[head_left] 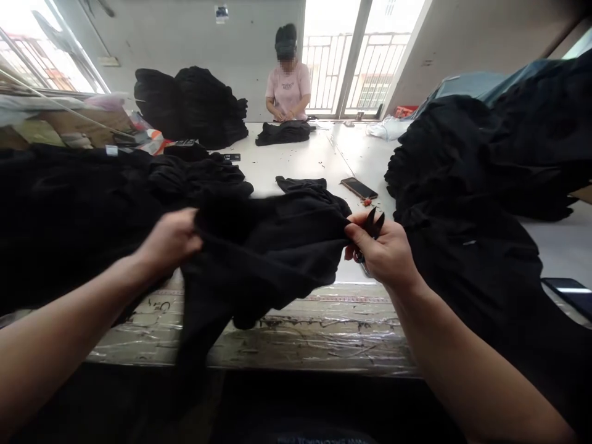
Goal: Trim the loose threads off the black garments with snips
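Observation:
A black garment (277,246) is stretched between my two hands above the near edge of the white table (277,163). My left hand (173,239) is closed on its left side, slightly blurred. Thumb and fingers of my right hand (382,246) pinch the garment's right edge. Small dark thread snips (372,226) are also held in that right hand, their two pointed blades apart and facing up. Part of the garment hangs down past the table's front edge on the left.
Black garments pile at the left (69,216) and right (485,160). A phone (359,188) lies beyond my right hand, another (571,293) at far right. Across the table a person (287,89) handles black cloth (283,132). Another black stack (189,108) stands back left.

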{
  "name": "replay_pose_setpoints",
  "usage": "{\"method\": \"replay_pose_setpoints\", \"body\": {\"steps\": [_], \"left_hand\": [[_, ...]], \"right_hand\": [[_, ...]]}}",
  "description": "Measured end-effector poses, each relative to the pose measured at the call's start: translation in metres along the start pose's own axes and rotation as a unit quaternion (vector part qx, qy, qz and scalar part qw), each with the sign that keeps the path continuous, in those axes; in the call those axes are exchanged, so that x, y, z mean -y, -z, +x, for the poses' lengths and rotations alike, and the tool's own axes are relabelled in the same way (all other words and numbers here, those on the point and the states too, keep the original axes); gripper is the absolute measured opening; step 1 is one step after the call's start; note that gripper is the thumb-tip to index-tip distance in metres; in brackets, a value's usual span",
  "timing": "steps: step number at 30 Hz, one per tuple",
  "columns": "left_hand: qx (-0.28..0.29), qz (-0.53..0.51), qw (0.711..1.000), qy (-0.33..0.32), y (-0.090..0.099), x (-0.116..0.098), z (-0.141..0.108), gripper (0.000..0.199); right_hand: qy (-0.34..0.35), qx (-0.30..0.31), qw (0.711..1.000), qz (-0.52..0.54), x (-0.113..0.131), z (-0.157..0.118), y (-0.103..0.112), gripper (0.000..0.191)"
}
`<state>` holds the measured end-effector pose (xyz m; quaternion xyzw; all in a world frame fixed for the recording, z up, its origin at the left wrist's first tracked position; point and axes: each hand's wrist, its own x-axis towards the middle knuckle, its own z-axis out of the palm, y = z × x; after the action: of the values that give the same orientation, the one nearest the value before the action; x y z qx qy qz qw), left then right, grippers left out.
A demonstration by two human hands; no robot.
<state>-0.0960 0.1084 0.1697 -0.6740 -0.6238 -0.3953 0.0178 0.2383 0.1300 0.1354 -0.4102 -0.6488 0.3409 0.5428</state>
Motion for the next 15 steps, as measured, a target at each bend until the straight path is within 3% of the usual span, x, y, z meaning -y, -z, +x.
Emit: {"method": "replay_pose_setpoints", "body": {"steps": [5, 6, 7, 9, 11, 12, 13, 15], "left_hand": [[-0.158, 0.049, 0.983, -0.082, 0.026, -0.011, 0.010, 0.023], [-0.151, 0.041, 0.983, -0.096, 0.028, -0.016, 0.004, 0.020], [-0.104, 0.024, 0.987, -0.120, 0.026, -0.019, -0.005, 0.017], [0.051, -0.012, 0.985, -0.166, 0.014, -0.021, -0.029, 0.013], [0.210, -0.022, 0.964, -0.164, -0.007, -0.016, -0.057, 0.014], [0.258, -0.017, 0.955, -0.146, -0.018, -0.013, -0.069, 0.015], [0.278, -0.013, 0.953, -0.123, -0.029, -0.010, -0.080, 0.016], [0.268, -0.033, 0.959, -0.084, -0.052, -0.008, -0.096, 0.016]], "right_hand": [[0.012, -0.074, 0.997, -0.025, -0.021, 0.011, 0.001, 0.012], [0.007, -0.074, 0.997, -0.034, -0.027, 0.013, 0.002, 0.012], [-0.005, -0.062, 0.997, -0.053, -0.033, 0.014, 0.004, 0.012], [-0.042, -0.011, 0.990, -0.131, -0.048, 0.013, 0.009, 0.010], [-0.067, 0.044, 0.967, -0.242, -0.061, 0.006, 0.014, 0.009], [-0.069, 0.062, 0.953, -0.289, -0.066, 0.001, 0.015, 0.011], [-0.067, 0.072, 0.943, -0.319, -0.069, -0.005, 0.015, 0.012], [-0.056, 0.082, 0.940, -0.325, -0.071, -0.017, 0.010, 0.013]]}}
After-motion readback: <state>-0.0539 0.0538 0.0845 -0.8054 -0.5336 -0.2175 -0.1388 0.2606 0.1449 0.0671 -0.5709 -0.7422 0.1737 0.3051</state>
